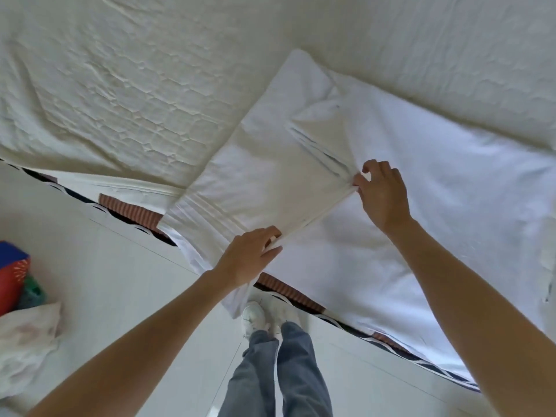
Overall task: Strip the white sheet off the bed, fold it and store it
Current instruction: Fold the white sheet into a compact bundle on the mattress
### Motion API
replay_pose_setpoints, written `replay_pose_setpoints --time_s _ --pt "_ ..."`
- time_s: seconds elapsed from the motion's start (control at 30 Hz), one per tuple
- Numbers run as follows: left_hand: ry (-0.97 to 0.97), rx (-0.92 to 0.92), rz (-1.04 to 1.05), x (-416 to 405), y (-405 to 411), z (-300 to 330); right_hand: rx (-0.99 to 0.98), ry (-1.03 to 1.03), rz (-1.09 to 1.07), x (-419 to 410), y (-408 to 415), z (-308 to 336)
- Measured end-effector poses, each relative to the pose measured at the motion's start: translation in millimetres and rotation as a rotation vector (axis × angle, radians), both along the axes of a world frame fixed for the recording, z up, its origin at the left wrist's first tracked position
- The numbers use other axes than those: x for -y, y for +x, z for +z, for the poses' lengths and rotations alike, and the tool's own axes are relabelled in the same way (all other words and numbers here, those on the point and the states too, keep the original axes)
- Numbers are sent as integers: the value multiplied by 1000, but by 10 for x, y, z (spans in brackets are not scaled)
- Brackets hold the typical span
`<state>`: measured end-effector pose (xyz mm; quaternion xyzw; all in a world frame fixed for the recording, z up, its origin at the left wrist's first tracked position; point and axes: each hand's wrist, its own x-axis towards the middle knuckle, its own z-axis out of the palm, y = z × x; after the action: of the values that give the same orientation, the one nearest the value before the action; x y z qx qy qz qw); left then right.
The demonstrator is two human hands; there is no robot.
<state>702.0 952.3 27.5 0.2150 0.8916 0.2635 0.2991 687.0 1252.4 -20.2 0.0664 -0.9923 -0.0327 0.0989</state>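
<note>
The white sheet (406, 188) lies partly folded on the near side of the bed (126, 94), with one flap laid over to the left and a straight fold edge running diagonally between my hands. My left hand (249, 257) pinches the near end of that edge by the bed's side. My right hand (382, 194) pinches the far end of the same edge, where the cloth bunches into pleats. Part of the sheet hangs over the bed's side toward my feet.
The bed wears a wrinkled cream cover with a striped, patterned border (126, 210) along its side. On the white tiled floor at the left stand a red and blue box (12, 275) and a crumpled white cloth (27, 341). My legs and white shoes (255, 317) stand beside the bed.
</note>
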Motion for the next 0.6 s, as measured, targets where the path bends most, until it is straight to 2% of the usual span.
replay_pose_setpoints --time_s 0.1,0.23,0.33,0.43,0.53,0.6 --pt "10 -46 19 -150 237 36 -14 19 275 -291 226 70" --pt "-4 -104 50 -388 562 82 179 32 655 -581 402 126" --pt "-20 -148 100 -720 881 78 260 39 835 -780 557 141" --pt "-56 -176 155 -1028 1149 54 266 113 805 -984 677 239" --pt "-38 -178 214 -1405 1471 54 280 200 679 -1330 825 317" --pt "-37 -176 224 -1619 1709 50 322 263 697 -1560 963 333"
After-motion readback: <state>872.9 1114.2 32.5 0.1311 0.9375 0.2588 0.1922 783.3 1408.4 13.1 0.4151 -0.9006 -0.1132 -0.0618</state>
